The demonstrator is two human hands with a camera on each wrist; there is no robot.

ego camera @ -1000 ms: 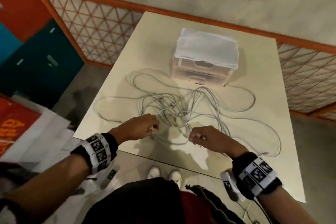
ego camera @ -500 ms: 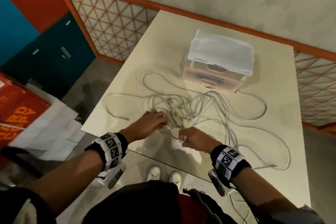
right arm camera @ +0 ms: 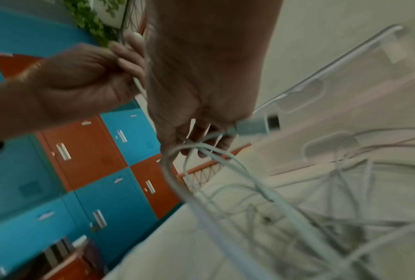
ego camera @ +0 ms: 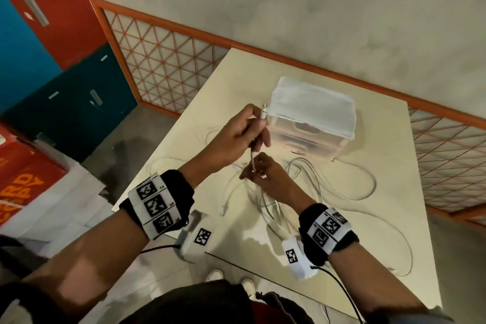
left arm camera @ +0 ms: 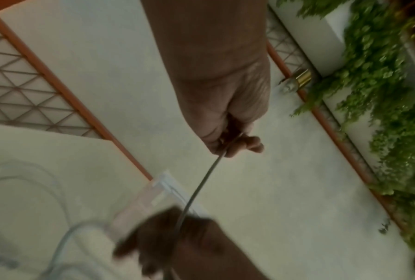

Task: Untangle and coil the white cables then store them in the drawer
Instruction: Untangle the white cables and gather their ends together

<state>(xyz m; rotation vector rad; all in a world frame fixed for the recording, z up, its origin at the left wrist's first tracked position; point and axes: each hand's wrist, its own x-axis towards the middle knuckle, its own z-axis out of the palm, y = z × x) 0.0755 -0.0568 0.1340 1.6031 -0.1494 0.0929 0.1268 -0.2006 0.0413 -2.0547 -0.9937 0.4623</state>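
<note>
A tangle of white cables (ego camera: pixel 278 200) lies on the cream table (ego camera: pixel 389 231), its loops spreading right and towards the near edge. My left hand (ego camera: pixel 244 131) is raised above the table and grips one cable near its plug (ego camera: pixel 263 112), which sticks up past the fingers. Just below it my right hand (ego camera: pixel 259 175) pinches the same cable (left arm camera: pixel 201 184), stretched taut between the two hands. In the right wrist view several cable loops (right arm camera: pixel 225 170) and a grey plug (right arm camera: pixel 251 126) hang from the right fingers. The translucent drawer box (ego camera: pixel 313 118) stands behind the hands, its drawers closed.
Blue and red lockers (ego camera: pixel 39 42) stand to the left beyond the table edge. An orange lattice rail (ego camera: pixel 168 66) runs along the wall behind the table. White paper and an orange box (ego camera: pixel 23 184) lie on the floor at the left.
Both hands have lifted off the table. The left hand has pulled a cable end upward, and the right hand has moved in beneath it onto the same cable.
</note>
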